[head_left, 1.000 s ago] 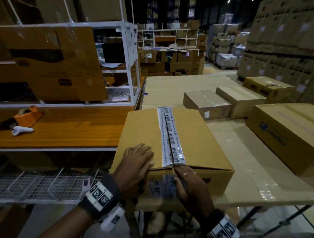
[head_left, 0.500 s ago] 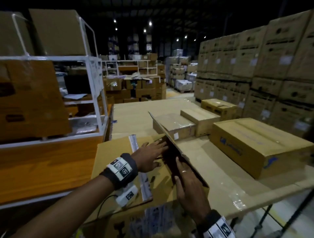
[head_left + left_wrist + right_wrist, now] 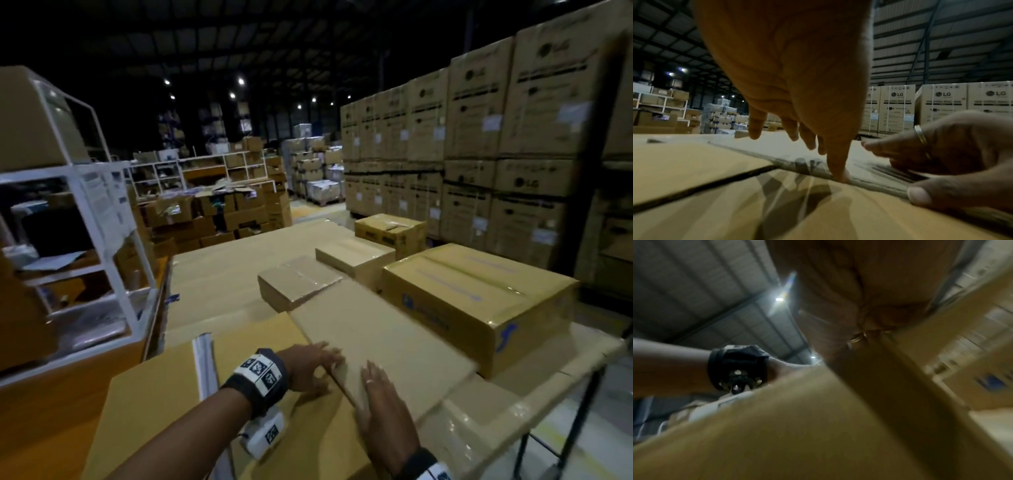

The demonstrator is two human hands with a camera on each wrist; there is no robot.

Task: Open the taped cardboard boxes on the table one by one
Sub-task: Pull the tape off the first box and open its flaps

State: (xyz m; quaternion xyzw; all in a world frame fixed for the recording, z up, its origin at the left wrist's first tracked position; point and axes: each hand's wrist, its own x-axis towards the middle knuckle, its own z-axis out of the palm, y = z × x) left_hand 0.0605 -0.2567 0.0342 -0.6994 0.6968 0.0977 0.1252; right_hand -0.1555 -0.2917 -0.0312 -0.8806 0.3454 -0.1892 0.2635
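The near cardboard box [image 3: 161, 411] lies under both hands, its left flap flat with a loose strip of printed tape [image 3: 205, 363] along the edge. The right flap [image 3: 394, 335] is folded outward to the right and leans against the neighbouring box. My left hand [image 3: 317, 363] reaches across with straight fingers and touches the flap's fold line; in the left wrist view one fingertip [image 3: 840, 176] presses on that edge. My right hand [image 3: 380, 401], with a ring on it, lies flat on the opened flap. The box's inside is hidden.
Several closed boxes stand on the table beyond: a small taped one [image 3: 298, 287], another [image 3: 356, 257], a big one with blue print [image 3: 479, 301] tight to the right. A white shelf frame [image 3: 113, 240] on an orange bench [image 3: 68, 394] stands left. Stacked cartons [image 3: 479, 137] fill the right.
The tape seam has been split. The right flap, upright half a second ago, now lies folded outward to the right under my right hand. My left hand moved onto the fold.
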